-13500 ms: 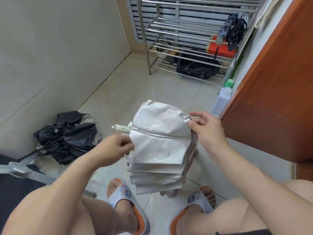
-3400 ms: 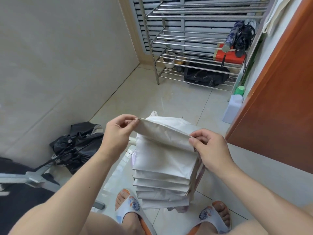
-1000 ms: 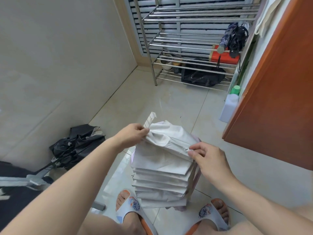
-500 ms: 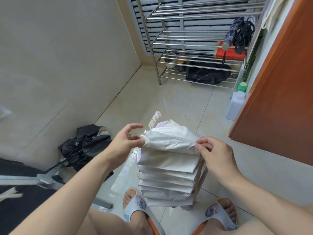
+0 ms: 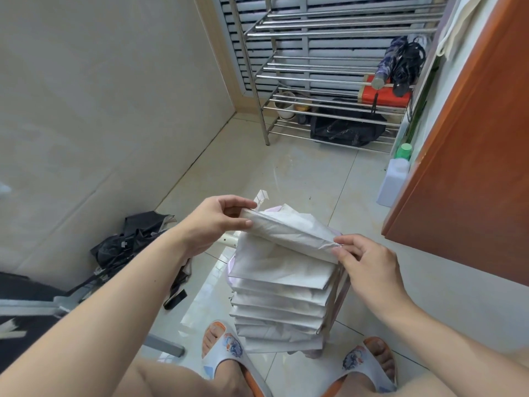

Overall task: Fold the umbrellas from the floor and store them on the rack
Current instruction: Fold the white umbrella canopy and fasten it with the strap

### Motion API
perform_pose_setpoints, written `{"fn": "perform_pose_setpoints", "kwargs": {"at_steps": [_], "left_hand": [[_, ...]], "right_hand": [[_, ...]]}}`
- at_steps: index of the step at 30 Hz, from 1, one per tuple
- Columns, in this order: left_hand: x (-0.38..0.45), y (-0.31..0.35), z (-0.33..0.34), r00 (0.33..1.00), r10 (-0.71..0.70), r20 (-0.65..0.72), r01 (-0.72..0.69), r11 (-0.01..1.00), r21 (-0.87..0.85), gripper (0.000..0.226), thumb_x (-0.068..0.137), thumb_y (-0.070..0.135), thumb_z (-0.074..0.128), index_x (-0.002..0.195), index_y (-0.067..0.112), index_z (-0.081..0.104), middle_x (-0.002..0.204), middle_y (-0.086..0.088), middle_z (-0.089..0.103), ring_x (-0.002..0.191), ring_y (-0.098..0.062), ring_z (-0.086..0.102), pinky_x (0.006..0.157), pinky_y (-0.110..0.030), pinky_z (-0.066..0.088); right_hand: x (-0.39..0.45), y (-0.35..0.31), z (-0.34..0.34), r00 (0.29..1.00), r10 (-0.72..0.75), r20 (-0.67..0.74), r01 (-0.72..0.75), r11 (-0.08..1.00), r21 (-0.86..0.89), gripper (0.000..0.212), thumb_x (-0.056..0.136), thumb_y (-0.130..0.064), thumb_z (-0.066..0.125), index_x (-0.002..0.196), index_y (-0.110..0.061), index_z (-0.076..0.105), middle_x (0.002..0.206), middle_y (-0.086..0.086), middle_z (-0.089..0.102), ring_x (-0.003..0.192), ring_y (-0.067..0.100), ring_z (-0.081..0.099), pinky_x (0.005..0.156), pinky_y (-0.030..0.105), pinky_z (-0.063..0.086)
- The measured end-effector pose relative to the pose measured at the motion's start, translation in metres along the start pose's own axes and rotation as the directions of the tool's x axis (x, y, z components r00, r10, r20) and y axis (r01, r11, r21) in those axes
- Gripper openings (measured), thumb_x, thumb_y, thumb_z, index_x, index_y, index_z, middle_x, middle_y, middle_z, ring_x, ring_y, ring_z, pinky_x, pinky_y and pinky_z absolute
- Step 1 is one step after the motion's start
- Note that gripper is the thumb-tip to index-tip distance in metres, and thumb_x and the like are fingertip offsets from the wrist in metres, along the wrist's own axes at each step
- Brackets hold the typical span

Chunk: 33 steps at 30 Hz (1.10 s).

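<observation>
The left hand and right hand each pinch an end of the top pleat of the silver-white fabric umbrella — held above the slippered feet. A crumpled black umbrella lies on the floor left of it — the steel tube rack stands well beyond.

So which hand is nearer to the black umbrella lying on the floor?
Left. The left hand pinches the silver umbrella's top panel just above and right of the black umbrella; the right hand pinches the panel's far end.

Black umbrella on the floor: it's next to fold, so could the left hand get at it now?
Probably not yet: the left hand pinches the silver umbrella. Nothing blocks the black umbrella.
</observation>
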<state>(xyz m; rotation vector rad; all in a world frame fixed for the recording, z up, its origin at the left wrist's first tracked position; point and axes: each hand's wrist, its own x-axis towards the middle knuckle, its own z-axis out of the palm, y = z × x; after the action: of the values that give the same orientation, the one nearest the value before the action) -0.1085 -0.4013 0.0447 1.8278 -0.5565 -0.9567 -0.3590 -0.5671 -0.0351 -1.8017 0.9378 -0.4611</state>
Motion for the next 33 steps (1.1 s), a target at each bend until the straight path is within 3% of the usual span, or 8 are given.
{"fn": "perform_pose_setpoints", "kwargs": {"at_steps": [3,9,15,18,22,25,28,33], "left_hand": [[0.007,0.005,-0.002,0.998,0.038,-0.047,-0.033,0.994,0.102,0.027,0.083,-0.008,0.076,0.106,0.006,0.074,0.095,-0.009,0.075,0.088,-0.014,0.069,0.084,-0.021,0.053],[0.026,0.012,0.008,0.983,0.103,-0.153,-0.057,0.958,0.28,0.009,0.088,0.012,0.079,0.094,0.019,0.078,0.089,0.003,0.078,0.087,-0.008,0.07,0.089,-0.026,0.052],[0.042,0.019,0.016,0.971,0.197,-0.137,-0.045,0.712,0.701,0.021,0.089,0.014,0.07,0.106,0.022,0.078,0.094,0.006,0.072,0.091,-0.012,0.065,0.069,-0.006,0.041],[0.057,0.028,0.02,0.936,0.301,-0.181,-0.066,0.658,0.75,0.011,0.089,0.015,0.069,0.096,0.019,0.076,0.089,0.002,0.066,0.089,-0.018,0.062,0.07,-0.021,0.042],[0.069,0.025,0.035,0.879,0.387,-0.278,-0.079,0.694,0.716,0.021,0.093,0.025,0.066,0.113,0.022,0.065,0.105,0.002,0.053,0.091,-0.016,0.056,0.086,-0.031,0.046],[0.04,0.006,0.05,0.944,0.328,0.021,-0.233,0.623,0.747,0.026,0.095,0.03,0.067,0.121,0.025,0.066,0.11,0.003,0.06,0.093,-0.011,0.058,0.089,-0.03,0.047],[-0.006,-0.026,0.059,0.923,0.125,0.363,-0.372,0.525,0.766,0.033,0.099,0.042,0.062,0.128,0.029,0.066,0.124,0.008,0.058,0.111,-0.008,0.054,0.098,-0.024,0.041],[-0.034,-0.071,0.065,0.92,0.145,0.365,-0.389,0.465,0.795,0.043,0.101,0.043,0.056,0.142,0.036,0.054,0.138,0.012,0.044,0.128,-0.009,0.039,0.106,-0.02,0.03]], "right_hand": [[0.006,0.002,-0.001,0.999,0.045,0.006,-0.045,0.997,0.068,0.011,0.089,-0.021,0.076,0.097,-0.028,0.077,0.095,-0.015,0.077,0.09,-0.002,0.071,0.088,0.027,0.055],[0.011,-0.002,0.002,0.999,0.04,-0.016,-0.04,0.999,0.013,0.008,0.088,-0.02,0.076,0.089,-0.028,0.077,0.079,-0.014,0.073,0.078,-0.004,0.066,0.072,0.019,0.048],[0.014,-0.004,-0.001,0.998,0.052,-0.027,-0.053,0.998,-0.041,0.009,0.09,-0.021,0.073,0.088,-0.029,0.077,0.076,-0.017,0.071,0.077,-0.007,0.062,0.064,0.01,0.041],[0.026,-0.008,0.001,0.998,0.043,-0.043,-0.045,0.998,-0.037,0.015,0.089,-0.019,0.073,0.079,-0.03,0.074,0.079,-0.012,0.068,0.075,0.0,0.061,0.067,0.017,0.042],[0.072,-0.008,0.005,0.992,0.118,-0.051,-0.12,0.991,-0.058,0.013,0.092,-0.018,0.067,0.082,-0.026,0.066,0.091,-0.002,0.067,0.088,0.022,0.062,0.076,0.029,0.041],[0.096,-0.001,0.014,0.968,0.245,-0.046,-0.249,0.963,-0.104,0.003,0.095,-0.021,0.064,0.093,-0.022,0.066,0.097,0.001,0.069,0.091,0.023,0.059,0.075,0.027,0.038],[0.105,0.009,0.023,0.923,0.383,-0.038,-0.384,0.912,-0.14,0.014,0.094,-0.018,0.06,0.101,-0.017,0.071,0.109,0.007,0.07,0.096,0.027,0.061,0.076,0.028,0.041],[0.11,0.017,0.025,0.827,0.548,0.126,-0.556,0.831,0.028,0.058,0.083,-0.052,0.068,0.112,-0.002,0.069,0.113,0.016,0.071,0.102,0.034,0.068,0.085,0.035,0.055]]}}
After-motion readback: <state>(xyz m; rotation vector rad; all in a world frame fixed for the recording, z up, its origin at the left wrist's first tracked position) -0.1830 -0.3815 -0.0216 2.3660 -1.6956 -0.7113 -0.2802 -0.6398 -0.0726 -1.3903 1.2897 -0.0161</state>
